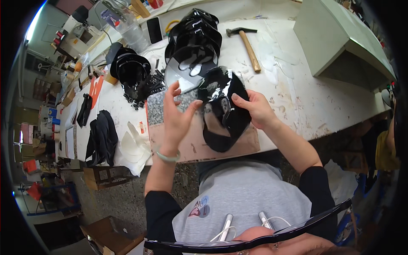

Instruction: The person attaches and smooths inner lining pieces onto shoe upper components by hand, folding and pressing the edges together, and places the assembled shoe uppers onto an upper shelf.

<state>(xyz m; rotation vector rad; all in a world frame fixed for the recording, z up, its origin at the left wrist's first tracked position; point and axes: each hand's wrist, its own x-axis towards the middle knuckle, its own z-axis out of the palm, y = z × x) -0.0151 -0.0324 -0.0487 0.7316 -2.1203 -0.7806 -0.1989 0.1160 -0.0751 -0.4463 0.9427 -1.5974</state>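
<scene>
A glossy black curved piece (221, 91), rounded at its near end, is held up over the near edge of the work table. My right hand (260, 111) grips its right edge, thumb on the shiny face and fingers behind. My left hand (175, 123) is raised at its left side, fingers apart; its thumb tip is close to the edge, and I cannot tell if they touch. Just beyond stands a stack of similar glossy black pieces (195, 34). Under my hands lie a speckled grey slab (163, 108) and a pinkish board (191, 146).
A hammer (248, 46) lies at the far right, near a grey-green box-like stand (335, 38). Left are more black pieces (129, 70), small black scraps (155, 83), black cloth-like pieces (102, 136) and white sheets (135, 144). A phone (154, 29) lies farther back.
</scene>
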